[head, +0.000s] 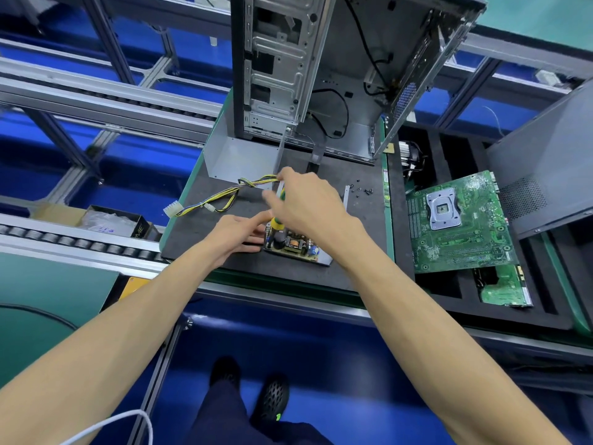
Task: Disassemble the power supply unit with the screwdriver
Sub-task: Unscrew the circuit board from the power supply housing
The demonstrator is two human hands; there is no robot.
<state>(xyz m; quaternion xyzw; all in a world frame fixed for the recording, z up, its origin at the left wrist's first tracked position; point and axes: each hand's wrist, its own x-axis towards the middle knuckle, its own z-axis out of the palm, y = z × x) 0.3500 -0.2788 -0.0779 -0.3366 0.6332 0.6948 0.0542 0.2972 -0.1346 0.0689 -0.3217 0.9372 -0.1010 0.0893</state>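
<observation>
The right hand (305, 200) is gripping the yellow-green screwdriver (276, 221) upright over the power supply board (293, 245), which is lying on the dark mat of the desk (199, 232). The left hand (239, 234) is resting flat beside the board, fingers straight, touching its edge. Its yellow wire bundle (224, 195) is trailing left. Loose screws (362, 190) are lying near. A black foam tray (449, 297) to the right is holding a green motherboard (459, 223) and a smaller green board (503, 289) in a slot.

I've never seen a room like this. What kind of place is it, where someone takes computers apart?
Probably a factory or recycling line for computers. A roller conveyor runs beside the bench, an emptied computer case stands on it, and a motherboard sits in a foam tray.
</observation>
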